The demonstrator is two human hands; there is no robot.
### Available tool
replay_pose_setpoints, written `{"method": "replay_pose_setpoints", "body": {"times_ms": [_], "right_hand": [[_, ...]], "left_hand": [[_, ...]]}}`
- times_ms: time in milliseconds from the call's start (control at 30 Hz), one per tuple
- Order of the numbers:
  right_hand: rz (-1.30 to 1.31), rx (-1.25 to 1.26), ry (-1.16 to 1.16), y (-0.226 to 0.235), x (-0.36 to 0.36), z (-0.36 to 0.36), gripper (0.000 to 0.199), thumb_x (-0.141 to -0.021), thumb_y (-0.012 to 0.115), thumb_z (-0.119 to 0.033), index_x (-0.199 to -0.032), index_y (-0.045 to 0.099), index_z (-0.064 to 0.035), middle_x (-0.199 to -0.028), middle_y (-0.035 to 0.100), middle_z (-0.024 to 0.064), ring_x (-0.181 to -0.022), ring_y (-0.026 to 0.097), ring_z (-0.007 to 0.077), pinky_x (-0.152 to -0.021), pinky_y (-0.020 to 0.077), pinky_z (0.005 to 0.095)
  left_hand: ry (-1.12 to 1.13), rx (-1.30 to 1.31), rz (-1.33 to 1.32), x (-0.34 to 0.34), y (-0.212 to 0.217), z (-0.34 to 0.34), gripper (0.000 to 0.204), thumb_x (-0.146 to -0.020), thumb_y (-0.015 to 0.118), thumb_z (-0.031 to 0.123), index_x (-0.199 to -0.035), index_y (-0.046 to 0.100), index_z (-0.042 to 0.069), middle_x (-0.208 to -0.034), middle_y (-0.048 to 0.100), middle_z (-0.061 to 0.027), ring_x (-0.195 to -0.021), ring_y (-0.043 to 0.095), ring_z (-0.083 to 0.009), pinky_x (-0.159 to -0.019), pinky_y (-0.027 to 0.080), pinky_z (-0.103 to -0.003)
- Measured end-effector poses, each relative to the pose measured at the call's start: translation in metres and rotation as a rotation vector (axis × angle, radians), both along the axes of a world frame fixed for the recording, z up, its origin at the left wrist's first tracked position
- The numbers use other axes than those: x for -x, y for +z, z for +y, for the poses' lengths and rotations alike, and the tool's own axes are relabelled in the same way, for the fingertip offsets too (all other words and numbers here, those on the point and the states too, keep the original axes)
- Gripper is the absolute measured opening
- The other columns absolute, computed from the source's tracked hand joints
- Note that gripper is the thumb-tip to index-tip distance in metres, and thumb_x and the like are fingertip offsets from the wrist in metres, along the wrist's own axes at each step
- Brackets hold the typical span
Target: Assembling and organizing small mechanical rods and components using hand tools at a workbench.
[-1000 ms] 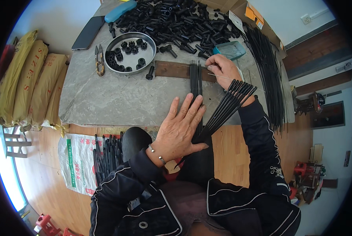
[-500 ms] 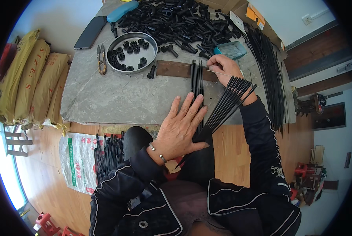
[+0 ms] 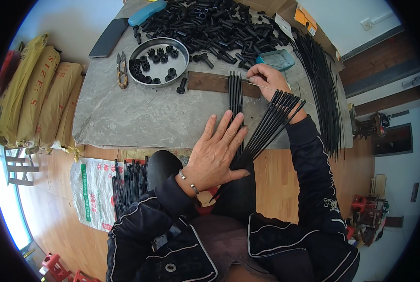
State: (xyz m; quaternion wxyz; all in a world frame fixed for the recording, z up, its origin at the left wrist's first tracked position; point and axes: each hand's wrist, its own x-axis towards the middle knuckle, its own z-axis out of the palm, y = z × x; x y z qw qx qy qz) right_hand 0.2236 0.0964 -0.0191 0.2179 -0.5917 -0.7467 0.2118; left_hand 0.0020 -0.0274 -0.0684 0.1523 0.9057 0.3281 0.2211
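Note:
My left hand [image 3: 215, 149] lies flat with its fingers spread, pressing on a row of thin black rods [image 3: 235, 94]. The rods sit side by side, and their far tips rest on a flat brown strip [image 3: 209, 82]. My right hand [image 3: 267, 83] is closed in a pinch on a thin, pale metal needle-like rod, beside the tips. Another group of black rods with thicker, looped-looking ends [image 3: 276, 113] fans out from near my left thumb toward my right wrist. The lower ends are partly hidden by my left hand.
A round metal tray [image 3: 158, 61] holds small black caps, with snips [image 3: 121, 70] on its left. Behind lies a heap of black plastic parts [image 3: 214, 26]. A teal box [image 3: 276, 60] and long black rods [image 3: 319, 89] are at the right. Black rods [image 3: 131, 183] stand below the table edge.
Both hands keep nearly the same place and pose. The table and its things appear shifted very slightly; nothing is taken up or let go.

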Motion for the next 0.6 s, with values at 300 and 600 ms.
{"method": "replay_pose_setpoints", "body": {"times_ms": [300,600], "right_hand": [[-0.005,-0.067,0.098,-0.004,-0.004,0.008,0.013,-0.085,0.058,-0.006,-0.095,0.062,0.0008,-0.089,0.062,0.0082,-0.082,0.06,0.018,-0.075,0.0468,0.0292],[0.104,0.074,0.059,-0.001,0.011,0.013,0.018,-0.086,0.061,-0.007,-0.103,0.065,-0.0018,-0.09,0.065,0.0031,-0.083,0.059,0.0119,-0.078,0.0467,0.0275]], "left_hand": [[0.004,-0.022,-0.01,0.0,0.0,0.0,0.093,-0.07,0.065,0.064,-0.138,0.045,0.004,-0.152,0.028,-0.0178,-0.143,0.019,-0.0347,-0.116,0.009,-0.051],[0.006,-0.021,0.001,0.0,-0.002,0.0,0.093,-0.07,0.065,0.064,-0.137,0.046,0.003,-0.151,0.028,-0.0183,-0.143,0.019,-0.035,-0.116,0.009,-0.051]]}}
